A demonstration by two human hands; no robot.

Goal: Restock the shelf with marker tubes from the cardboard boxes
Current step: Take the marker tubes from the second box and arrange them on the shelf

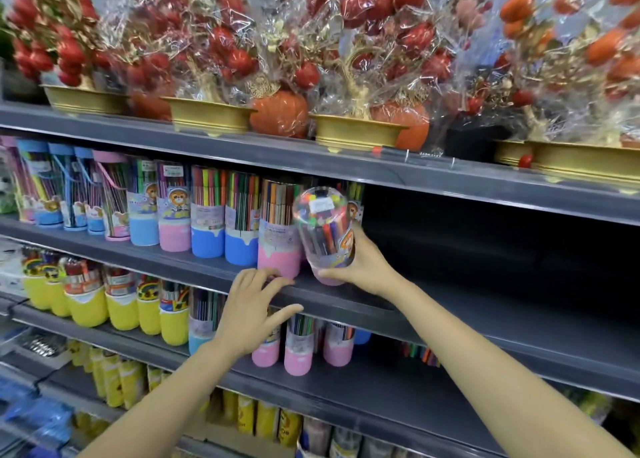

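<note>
Head view: the right hand (363, 267) grips a clear marker tube (323, 235) by its pink base, tilted toward the camera at the front edge of the dark shelf (450, 305), just beside a standing pink-based tube (278, 235). The left hand (252, 312), fingers spread and relaxed, rests on that edge.

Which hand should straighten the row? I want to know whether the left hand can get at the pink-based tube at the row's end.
Probably yes: the left hand lies open on the shelf edge just below the pink-based tube, with nothing between them.
</note>
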